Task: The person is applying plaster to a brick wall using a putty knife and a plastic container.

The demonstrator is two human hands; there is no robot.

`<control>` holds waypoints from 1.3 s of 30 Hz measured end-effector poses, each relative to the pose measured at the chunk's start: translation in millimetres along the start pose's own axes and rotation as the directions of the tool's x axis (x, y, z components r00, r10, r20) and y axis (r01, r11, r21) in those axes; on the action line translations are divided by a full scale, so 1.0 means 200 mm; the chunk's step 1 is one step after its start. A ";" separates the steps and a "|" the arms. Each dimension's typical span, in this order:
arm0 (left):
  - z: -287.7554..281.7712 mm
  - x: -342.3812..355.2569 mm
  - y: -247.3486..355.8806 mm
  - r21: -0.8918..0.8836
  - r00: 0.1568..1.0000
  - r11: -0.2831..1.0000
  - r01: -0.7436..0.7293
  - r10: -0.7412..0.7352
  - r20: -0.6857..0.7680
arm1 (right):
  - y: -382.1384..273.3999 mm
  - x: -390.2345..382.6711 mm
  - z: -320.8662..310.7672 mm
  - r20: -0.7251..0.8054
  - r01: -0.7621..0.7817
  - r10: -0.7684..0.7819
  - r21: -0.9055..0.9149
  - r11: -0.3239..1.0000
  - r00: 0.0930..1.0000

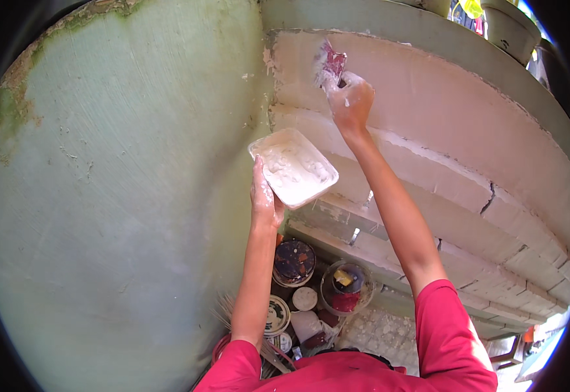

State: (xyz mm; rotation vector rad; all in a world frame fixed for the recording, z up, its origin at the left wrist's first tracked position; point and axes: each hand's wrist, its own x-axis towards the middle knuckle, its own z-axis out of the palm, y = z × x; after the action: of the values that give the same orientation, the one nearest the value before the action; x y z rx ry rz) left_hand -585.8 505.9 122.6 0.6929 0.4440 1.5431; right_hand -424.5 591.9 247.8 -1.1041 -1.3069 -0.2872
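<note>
My left hand (267, 196) grips a white, square plastic tub (329, 189) by its left side and lower corner. White paste (291, 163) coats the inside of the tub, lumpy in the middle. Higher and to the right, my right hand (351, 101) is closed around a small red scraper (334, 61) smeared with white. The scraper is against the pinkish wall (428, 91) near its upper left end, with white paste around its edge. Both hands carry white smears. My fingers hide most of the scraper's handle.
A pale green wall (122, 183) stands at the left and meets the curved, stepped pinkish wall. Potted plants (512, 29) stand on the upper right ledge. Below my arms are a dark-lidded bucket (293, 260), a clear basin (327, 287) and several tubs.
</note>
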 end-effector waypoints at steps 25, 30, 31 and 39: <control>-0.04 -0.33 -0.06 -0.012 0.998 0.998 0.057 -0.057 0.003 | 0.11 0.08 0.18 -0.169 0.238 -0.251 -0.093 0.967 0.953; -0.10 -0.39 -0.05 -0.013 0.997 0.997 0.072 -0.073 -0.020 | 0.04 -0.01 -0.06 -0.181 0.015 -0.011 0.017 1.000 0.983; -0.10 -0.40 -0.04 -0.009 0.998 0.998 0.065 -0.065 -0.022 | 0.01 -0.03 -0.06 -0.178 0.012 -0.008 0.021 1.000 0.984; -0.09 -0.49 -0.07 -0.009 0.997 0.998 0.065 -0.065 -0.047 | 0.01 0.09 0.17 -0.137 0.126 -0.130 -0.040 0.991 0.982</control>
State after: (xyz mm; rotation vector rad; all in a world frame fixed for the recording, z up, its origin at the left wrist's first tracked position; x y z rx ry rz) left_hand -587.9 412.9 84.3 0.6317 0.4911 1.5014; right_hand -438.1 627.1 258.3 -1.0098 -1.2540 -0.4740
